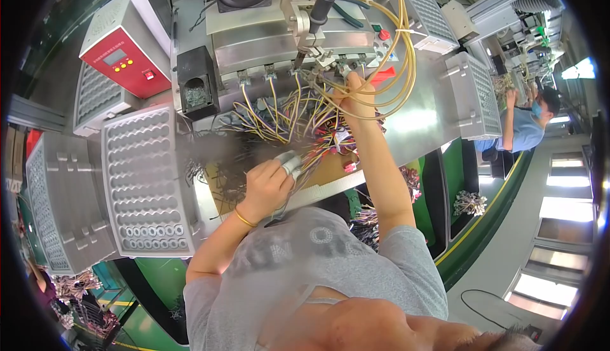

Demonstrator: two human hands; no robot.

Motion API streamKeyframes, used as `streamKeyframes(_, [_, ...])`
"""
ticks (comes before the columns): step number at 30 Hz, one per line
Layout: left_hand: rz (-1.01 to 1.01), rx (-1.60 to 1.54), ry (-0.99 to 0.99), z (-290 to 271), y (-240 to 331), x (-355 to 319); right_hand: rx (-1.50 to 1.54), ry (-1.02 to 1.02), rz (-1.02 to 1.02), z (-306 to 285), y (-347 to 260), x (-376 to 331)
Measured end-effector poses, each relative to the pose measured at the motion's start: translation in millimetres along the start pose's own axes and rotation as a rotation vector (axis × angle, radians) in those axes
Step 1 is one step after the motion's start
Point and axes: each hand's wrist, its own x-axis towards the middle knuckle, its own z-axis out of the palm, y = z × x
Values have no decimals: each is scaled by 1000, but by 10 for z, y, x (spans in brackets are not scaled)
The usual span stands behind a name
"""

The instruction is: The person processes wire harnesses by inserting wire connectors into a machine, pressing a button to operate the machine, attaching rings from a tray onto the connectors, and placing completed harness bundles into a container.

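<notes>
My left hand (270, 182), with pale covers on some fingers, is closed at the near end of a bundle of coloured wires (311, 157). The strands run out from its fingertips. My right hand (357, 93) reaches up to the right end of a metal fixture (254, 55), its fingers drawn together by the last slots. What it pinches is too small to tell. Several wires (273, 90) hang from clips along the fixture's front edge. Above them stands a soldering head (305, 52) with a dark, slanted rod. Yellowish tubing (406, 39) loops over my right hand.
Left of the fixture stand a black bin (197, 87) and a red-fronted control box (124, 65). Grey trays (149, 224), one with round parts in its lower rows, flank the bench. A co-worker (524, 122) in blue sits at far right.
</notes>
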Motion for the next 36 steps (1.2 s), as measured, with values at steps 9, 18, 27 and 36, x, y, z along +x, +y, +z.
streamKeyframes(9, [-46,-4,-6,138,-142,-118,-388,107,-205,250,-183,-742])
streamKeyframes(18, [-408,-722,-97,611,-374,-535,-741,-888,-676,787,54,-1376])
streamKeyframes(27, [-329,-484,11,993,-556,-669,-859,-851,-536,439,-115,-1156])
streamKeyframes(36, [-128,59,-221,523,-241,-184,-323,67,-440,-478,427,134])
